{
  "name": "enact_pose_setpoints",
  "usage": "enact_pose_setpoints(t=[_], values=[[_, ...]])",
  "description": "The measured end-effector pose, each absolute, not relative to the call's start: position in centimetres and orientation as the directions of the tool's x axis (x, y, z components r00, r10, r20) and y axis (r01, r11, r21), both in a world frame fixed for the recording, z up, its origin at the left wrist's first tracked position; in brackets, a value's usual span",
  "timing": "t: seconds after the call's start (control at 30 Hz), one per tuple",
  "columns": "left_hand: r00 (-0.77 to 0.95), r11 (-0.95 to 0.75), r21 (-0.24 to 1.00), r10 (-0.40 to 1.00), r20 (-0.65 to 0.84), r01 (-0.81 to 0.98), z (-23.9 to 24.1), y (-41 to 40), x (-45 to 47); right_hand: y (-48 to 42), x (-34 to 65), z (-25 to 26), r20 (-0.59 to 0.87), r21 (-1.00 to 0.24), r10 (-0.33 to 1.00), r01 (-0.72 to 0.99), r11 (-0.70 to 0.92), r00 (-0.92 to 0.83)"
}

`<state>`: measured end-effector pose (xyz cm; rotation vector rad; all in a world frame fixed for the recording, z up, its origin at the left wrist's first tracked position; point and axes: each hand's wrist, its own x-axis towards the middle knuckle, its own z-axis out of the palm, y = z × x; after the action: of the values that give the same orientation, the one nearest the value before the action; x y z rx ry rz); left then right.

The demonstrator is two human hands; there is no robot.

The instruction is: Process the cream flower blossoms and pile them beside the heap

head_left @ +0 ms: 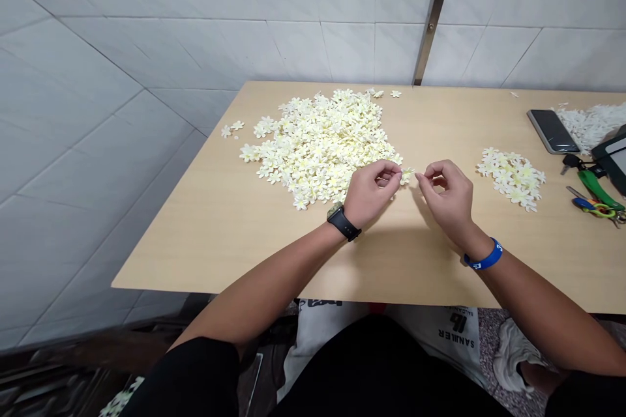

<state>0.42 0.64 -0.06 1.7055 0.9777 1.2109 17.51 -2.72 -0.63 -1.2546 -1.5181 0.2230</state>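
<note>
A small pale-yellow artificial flower [407,175] is pinched between the thumb and fingertips of my left hand [368,194], which wears a black watch. Facing it, a short gap away, my right hand [448,201] has thumb and forefinger pressed together. Whatever may be between those right fingertips is too small to make out. Just beyond my left hand spreads a large heap of the same flowers [327,143]. To the right of my right hand lies a smaller pile of flowers [512,177].
On the right of the wooden table [205,234] are a phone [553,131], a heap of thin white pieces [594,122], green-handled pliers [600,190] and small coloured scissors [594,207]. A tiled wall [293,45] with a metal strip [433,19] borders the back edge.
</note>
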Motion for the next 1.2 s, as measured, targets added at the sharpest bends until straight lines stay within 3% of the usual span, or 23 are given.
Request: enact_pose_setpoints(t=[0.1, 0.2, 0.43, 0.57, 0.87, 1.2], values=[[0.205, -0.415, 0.891, 0.903, 0.378, 0.186, -0.1, 0.4, 0.5, -2.9, 17.5, -0.3, 0.682, -0.575, 0.731, 0.601, 0.556, -0.024], [0.226, -0.471, 0.857, 0.876, 0.426, 0.209, -0.1, 0.1, 0.6, -3.0, 17.3, -0.2, 0.68, -0.571, 0.726, 0.548, 0.612, -0.101], [0.297, -0.493, 0.862, 0.846, 0.443, 0.117, 0.3, -0.2, 0.5, -3.3, 17.3, -0.5, 0.492, -0.81, 0.87, 0.367, 0.458, 0.001], [0.33, -0.504, 0.859, 0.829, 0.451, 0.091, 0.4, -0.1, 0.3, -3.4, 17.4, -0.6, 0.421, -0.883, 0.905, 0.253, 0.395, 0.057], [0.399, -0.58, 0.813, 0.76, 0.514, 0.059, 0.9, -0.1, -0.1, -3.7, 17.4, 0.2, 0.405, -0.903, 0.908, 0.202, 0.379, 0.108], [0.435, -0.577, 0.816, 0.737, 0.518, 0.007, 1.1, 0.2, -0.4, -3.8, 17.5, 0.5, 0.444, -0.881, 0.895, 0.201, 0.428, 0.041]])
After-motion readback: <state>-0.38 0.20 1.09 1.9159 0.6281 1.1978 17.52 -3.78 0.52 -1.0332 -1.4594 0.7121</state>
